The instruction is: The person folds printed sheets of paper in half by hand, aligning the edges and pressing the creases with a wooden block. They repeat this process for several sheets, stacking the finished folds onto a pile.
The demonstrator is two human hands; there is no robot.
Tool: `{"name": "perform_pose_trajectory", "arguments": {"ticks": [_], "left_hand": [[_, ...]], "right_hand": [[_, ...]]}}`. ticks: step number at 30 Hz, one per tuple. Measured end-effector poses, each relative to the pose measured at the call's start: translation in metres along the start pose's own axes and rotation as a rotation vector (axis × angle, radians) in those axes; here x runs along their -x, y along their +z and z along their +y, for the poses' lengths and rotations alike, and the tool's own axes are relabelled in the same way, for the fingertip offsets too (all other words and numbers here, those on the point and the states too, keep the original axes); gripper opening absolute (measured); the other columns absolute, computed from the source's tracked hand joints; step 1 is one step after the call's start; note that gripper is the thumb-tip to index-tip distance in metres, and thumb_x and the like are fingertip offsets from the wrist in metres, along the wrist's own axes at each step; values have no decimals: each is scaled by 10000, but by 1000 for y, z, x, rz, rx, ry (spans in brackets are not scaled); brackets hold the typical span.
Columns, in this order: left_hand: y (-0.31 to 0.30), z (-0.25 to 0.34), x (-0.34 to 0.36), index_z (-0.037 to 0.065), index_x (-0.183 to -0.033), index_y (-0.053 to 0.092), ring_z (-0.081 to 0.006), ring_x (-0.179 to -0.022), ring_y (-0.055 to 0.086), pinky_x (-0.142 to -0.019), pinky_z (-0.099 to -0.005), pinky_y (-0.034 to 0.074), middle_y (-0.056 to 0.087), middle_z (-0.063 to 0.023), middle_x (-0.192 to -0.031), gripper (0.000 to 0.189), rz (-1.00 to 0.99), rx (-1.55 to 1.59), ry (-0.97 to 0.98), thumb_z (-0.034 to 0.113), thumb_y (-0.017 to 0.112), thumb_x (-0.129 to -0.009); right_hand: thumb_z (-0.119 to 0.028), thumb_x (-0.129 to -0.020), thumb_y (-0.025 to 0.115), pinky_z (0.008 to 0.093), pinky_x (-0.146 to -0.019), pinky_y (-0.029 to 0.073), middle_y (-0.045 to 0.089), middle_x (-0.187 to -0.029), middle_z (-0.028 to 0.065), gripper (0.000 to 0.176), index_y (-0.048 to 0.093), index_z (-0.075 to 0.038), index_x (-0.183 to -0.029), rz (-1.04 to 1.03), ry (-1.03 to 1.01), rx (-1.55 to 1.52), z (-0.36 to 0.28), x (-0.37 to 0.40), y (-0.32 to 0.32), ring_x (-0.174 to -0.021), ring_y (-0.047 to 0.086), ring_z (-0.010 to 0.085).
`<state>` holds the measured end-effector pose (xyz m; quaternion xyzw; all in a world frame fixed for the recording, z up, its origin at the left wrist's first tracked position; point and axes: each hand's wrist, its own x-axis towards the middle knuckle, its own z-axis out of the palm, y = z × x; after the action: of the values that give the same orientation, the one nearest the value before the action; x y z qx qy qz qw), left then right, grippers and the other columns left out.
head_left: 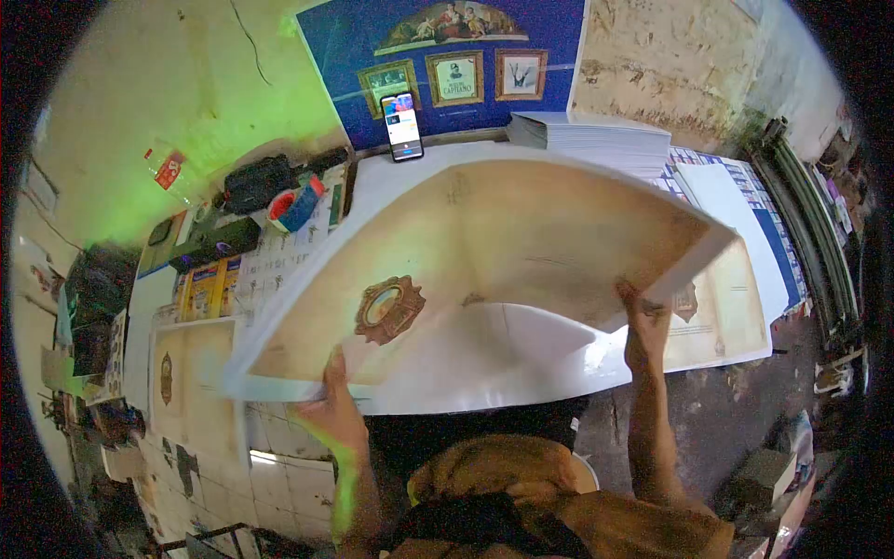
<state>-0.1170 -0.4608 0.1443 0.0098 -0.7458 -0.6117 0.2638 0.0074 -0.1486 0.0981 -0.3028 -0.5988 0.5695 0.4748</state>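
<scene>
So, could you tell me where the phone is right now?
In the head view, the phone leans upright against the blue poster at the back, just left of the paper stack.

Item: printed sheet (503,252), lifted; it hides the table beneath from us, and its near-left corner is smeared.
Item: left hand (333,415), blurred at the sheet's lower edge; we cannot separate its fingers.
Item: right hand (645,328), fingertips hidden behind the sheet.
Item: second print (722,312), mostly covered.
Item: phone (403,126), screen too small for us to read.
Item: blue poster (447,65), cut by the top edge.
</scene>
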Motion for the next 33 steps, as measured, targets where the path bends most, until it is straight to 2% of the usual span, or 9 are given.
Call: {"name": "perform_pose_trajectory", "arguments": {"ticks": [1, 4, 9, 12, 16, 21, 27, 30, 33], "left_hand": [[-4, -10, 0, -111, -1069, 562, -184, -915, 608, -784, -325, 501, 637, -157, -1024, 306, -69, 4, -36, 87, 666, -861], [-15, -46, -13, -82, -1064, 564, -163, -893, 603, -795, -305, 484, 644, -136, -1001, 273, -232, 132, -154, 102, 650, -880], [-17, -58, -30, -59, -1084, 541, -155, -910, 587, -818, -296, 468, 632, -109, -990, 283, -228, 169, -49, 123, 643, -893], [-19, -67, -29, -48, -1087, 535, -153, -916, 576, -827, -296, 462, 622, -96, -987, 278, -206, 57, -59, 128, 638, -900], [-12, -78, -28, 0, -1077, 509, -165, -927, 528, -830, -317, 441, 563, -88, -1056, 290, -161, 218, -13, 237, 599, -936], [-11, -75, -28, -28, -922, 582, -102, -760, 539, -682, -268, 451, 613, -52, -854, 203, -178, 190, -46, 172, 622, -919], [-9, -80, -23, 20, -718, 540, -82, -607, 433, -551, -238, 367, 481, 29, -633, 308, -70, 52, -38, 228, 601, -937], [-26, -87, -18, 31, -966, 529, -140, -777, 504, -716, -304, 428, 547, -45, -846, 230, -175, 61, -211, 239, 616, -924], [-46, -75, 12, 53, -1097, 554, -183, -849, 564, -797, -360, 478, 607, -96, -935, 275, -183, 337, -349, 242, 629, -912]], "right_hand": [[-236, -760, 804, 308, -787, 466, 626, -973, 126, 483, 541, 53, -1044, -78, 121, 80, 12, -3, -8, -883, 569, 173], [-262, -759, 800, 298, -769, 461, 636, -944, 113, 469, 562, 56, -1008, -137, 123, 149, 21, -13, -18, -874, 571, 165], [-284, -783, 761, 304, -802, 452, 649, -962, 96, 438, 602, 61, -1000, -248, 138, 138, 30, -26, -33, -877, 578, 160], [-280, -805, 731, 312, -846, 443, 618, -1069, 109, 489, 554, 53, -1116, -268, 150, 132, 31, -34, -39, -940, 566, 171], [-270, -830, 700, 320, -869, 431, 591, -1116, 112, 510, 514, 42, -1188, -237, 45, 23, 32, -29, -32, -1003, 540, 175], [-291, -873, 658, 320, -889, 419, 595, -1088, 90, 484, 509, 42, -1190, -181, 172, 0, 39, -31, -33, -1018, 524, 177], [-365, -868, 669, 284, -720, 404, 612, -888, 60, 428, 610, 39, -995, -13, 118, 132, 48, -32, -25, -806, 490, 125], [-364, -851, 687, 272, -650, 391, 612, -802, 40, 412, 637, 39, -923, 89, -8, 388, -6, -41, -8, -724, 481, 110], [-337, -835, 700, 263, -588, 385, 612, -742, 22, 366, 668, 23, -888, -123, -189, 165, -64, -90, 7, -647, 475, 100]]}}
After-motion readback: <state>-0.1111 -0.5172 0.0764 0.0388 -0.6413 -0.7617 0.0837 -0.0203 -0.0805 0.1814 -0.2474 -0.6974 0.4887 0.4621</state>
